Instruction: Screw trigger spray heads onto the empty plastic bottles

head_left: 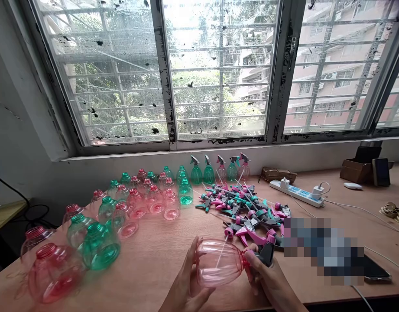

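Note:
A clear pink spray bottle (215,263) lies tilted sideways between my hands, its neck toward the right. My left hand (189,281) is wrapped around the base end. At the neck, my right hand (264,273) grips the pink collar of a trigger sprayer head (267,251), which has a dark grey body. The sprayer's thin tube runs inside the bottle. Just beyond my hands is a pile of loose trigger sprayer heads (248,208) in pink, teal and grey. To the left stand several open-necked bottles, pink (171,206) and green (102,247).
Along the window wall stand several bottles with sprayers fitted, such as a green one (196,173). A white power strip (296,193) with plugs and cables lies right of the pile. Farther right are a cardboard box (355,170), a white mouse (352,186) and a phone (376,271).

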A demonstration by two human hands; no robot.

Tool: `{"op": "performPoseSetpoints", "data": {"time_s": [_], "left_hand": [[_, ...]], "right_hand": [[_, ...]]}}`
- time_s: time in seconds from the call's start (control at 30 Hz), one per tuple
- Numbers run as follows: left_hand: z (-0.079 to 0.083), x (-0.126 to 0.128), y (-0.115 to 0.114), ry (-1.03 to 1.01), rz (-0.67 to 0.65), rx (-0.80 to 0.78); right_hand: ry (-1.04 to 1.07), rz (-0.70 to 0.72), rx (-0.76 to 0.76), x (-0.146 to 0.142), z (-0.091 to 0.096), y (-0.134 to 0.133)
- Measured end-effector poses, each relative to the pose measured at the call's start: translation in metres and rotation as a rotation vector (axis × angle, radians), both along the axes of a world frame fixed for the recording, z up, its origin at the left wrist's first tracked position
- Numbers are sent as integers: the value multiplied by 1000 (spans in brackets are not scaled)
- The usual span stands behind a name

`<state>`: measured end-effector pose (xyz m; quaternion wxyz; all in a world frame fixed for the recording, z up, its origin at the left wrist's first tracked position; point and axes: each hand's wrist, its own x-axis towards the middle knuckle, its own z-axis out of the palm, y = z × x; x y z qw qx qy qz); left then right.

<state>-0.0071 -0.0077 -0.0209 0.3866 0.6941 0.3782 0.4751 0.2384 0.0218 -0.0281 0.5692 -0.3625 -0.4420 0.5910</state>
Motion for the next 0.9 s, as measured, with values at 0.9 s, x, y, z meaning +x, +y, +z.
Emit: {"op": "performPoseSetpoints", "data": {"time_s": [0.9], "left_hand": [[13,1,-4,-196,-91,-239]], "right_hand": [[-19,9,18,1,-2,1]]}}
